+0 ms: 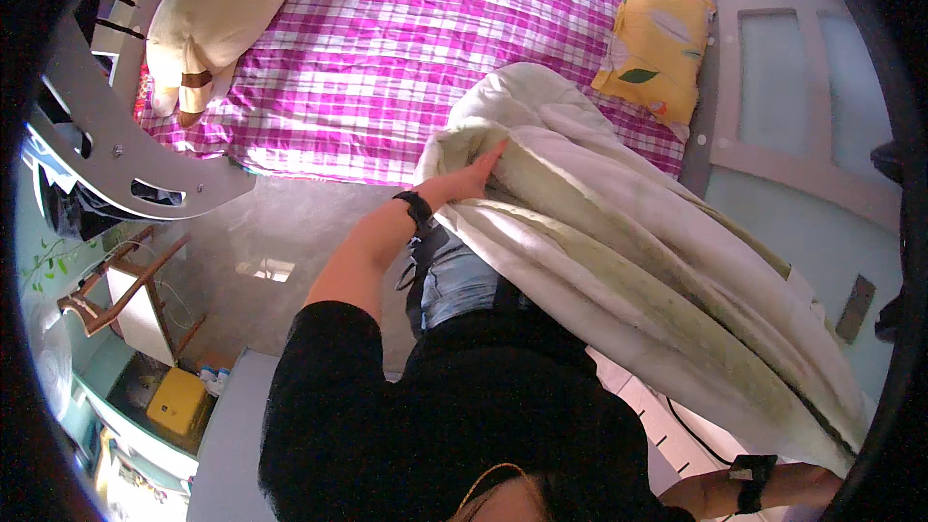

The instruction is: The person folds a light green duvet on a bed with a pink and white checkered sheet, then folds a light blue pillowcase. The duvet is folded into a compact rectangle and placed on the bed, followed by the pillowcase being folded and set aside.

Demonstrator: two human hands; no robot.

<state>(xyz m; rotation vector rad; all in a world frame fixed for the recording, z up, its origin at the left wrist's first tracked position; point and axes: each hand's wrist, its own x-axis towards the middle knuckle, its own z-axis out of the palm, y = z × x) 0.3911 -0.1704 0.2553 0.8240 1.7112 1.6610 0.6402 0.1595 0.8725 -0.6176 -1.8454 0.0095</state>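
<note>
A thick white and pale-green quilt [652, 232] stretches diagonally between my hands. Its near left end is bunched over the bed's front edge. My left hand [478, 175] grips this end inside the folds, with some fingers hidden by the cloth. A black band circles that wrist. At the lower right rim, my right hand [830, 482] holds the quilt's other end, out at arm's length. Shadow and the picture's edge hide most of its fingers. Beneath the quilt's upper end lies a magenta-and-white checked bedsheet [362, 72] on the bed.
A yellow leaf-patterned pillow [656, 51] lies at the bed's right end, a cream plush cushion [217, 7] at its left. A grey curved bed rail [167, 174] stands at left. Beyond are a wooden-framed chair [138, 297], a yellow box [177, 400] and a panelled headboard [768, 80].
</note>
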